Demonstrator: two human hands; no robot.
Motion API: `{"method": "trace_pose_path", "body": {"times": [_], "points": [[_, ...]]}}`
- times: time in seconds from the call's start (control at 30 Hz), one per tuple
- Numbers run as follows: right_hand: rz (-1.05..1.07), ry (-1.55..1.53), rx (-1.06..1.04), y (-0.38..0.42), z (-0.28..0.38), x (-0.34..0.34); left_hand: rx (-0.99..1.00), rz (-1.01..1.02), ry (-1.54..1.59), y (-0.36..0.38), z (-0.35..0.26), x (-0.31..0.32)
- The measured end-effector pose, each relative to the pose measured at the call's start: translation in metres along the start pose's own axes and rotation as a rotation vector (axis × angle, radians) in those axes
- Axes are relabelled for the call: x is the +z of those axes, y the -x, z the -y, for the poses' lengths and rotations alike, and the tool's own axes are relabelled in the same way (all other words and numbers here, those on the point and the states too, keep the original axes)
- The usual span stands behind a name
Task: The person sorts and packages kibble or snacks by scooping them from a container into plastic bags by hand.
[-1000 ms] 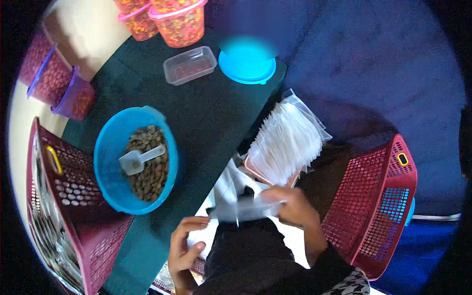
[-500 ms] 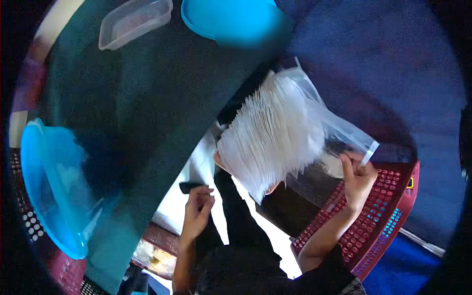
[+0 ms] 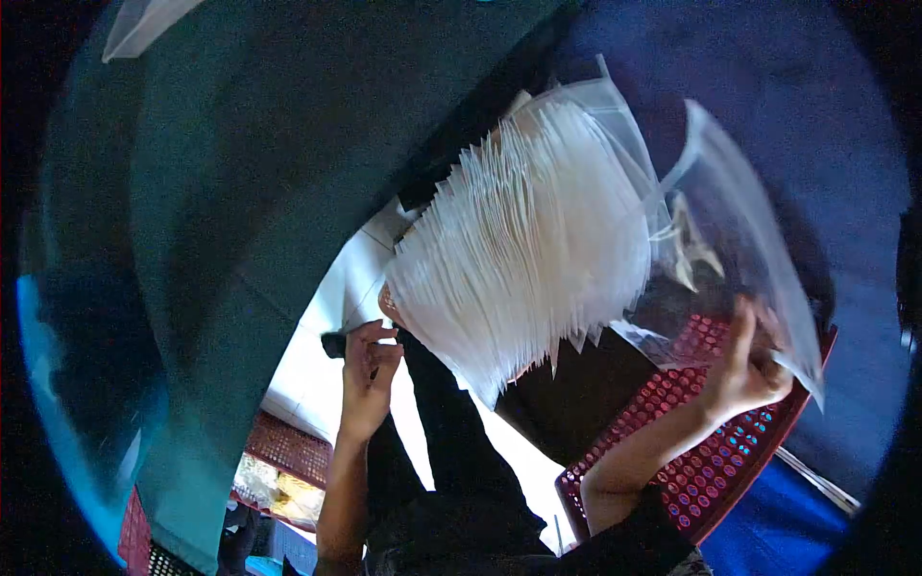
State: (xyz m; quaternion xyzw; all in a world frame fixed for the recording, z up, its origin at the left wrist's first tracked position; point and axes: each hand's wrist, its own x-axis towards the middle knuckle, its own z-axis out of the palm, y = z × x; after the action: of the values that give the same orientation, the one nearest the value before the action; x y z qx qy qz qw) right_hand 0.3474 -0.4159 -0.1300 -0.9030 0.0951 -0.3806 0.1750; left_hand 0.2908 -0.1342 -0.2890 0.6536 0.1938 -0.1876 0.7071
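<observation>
My right hand [image 3: 749, 374] is closed on the edge of a clear plastic bag [image 3: 744, 182], which bows upward to the right of the stack. A pale, crumpled piece [image 3: 693, 252] shows through the plastic. At the center sits a thick, fanned stack of thin white sheets or sleeves [image 3: 528, 240]. My left hand [image 3: 370, 370] is just below the stack's lower left corner, fingers curled together. A small black object [image 3: 333, 344] shows at its fingertips; I cannot tell whether the hand grips it.
A red perforated plastic basket [image 3: 663, 422] stands under my right forearm. Dark green cloth [image 3: 259, 182] covers the surface at left, with a blue basin [image 3: 58, 451] at its edge and a clear container [image 3: 144, 24] at the top. Another basket [image 3: 288, 446] is low at left.
My right hand has moved right, drawing the plastic bag outward, away from the stack. My left hand has shifted slightly up and left. The view has also shifted, leaving the upper blue basin almost out of frame.
</observation>
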Motion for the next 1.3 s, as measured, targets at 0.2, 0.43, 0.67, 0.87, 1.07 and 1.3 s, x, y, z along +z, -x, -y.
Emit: {"method": "trace_pose_path", "body": {"times": [0.2, 0.43, 0.67, 0.87, 1.07, 1.3], "points": [[-0.069, -0.050, -0.042, -0.008, -0.006, -0.006, -0.018, -0.004, 0.040, -0.010, 0.011, -0.004], [0.093, -0.046, -0.158, -0.002, 0.007, 0.019, 0.001, 0.005, 0.105, -0.016, 0.011, 0.004], [0.528, 0.113, 0.062, 0.017, 0.013, 0.046, -0.063, 0.058, 0.156, -0.014, 0.010, 0.006], [0.518, 0.119, 0.140, 0.032, 0.021, 0.066, -0.134, 0.196, 0.209, -0.012, 0.008, 0.034], [0.445, 0.075, 0.213, 0.038, 0.026, 0.072, -0.113, 0.221, 0.243, -0.007, -0.005, 0.075], [0.079, -0.144, 0.078, 0.041, 0.033, 0.070, 0.192, 0.163, 0.095, -0.014, -0.016, 0.138]]}}
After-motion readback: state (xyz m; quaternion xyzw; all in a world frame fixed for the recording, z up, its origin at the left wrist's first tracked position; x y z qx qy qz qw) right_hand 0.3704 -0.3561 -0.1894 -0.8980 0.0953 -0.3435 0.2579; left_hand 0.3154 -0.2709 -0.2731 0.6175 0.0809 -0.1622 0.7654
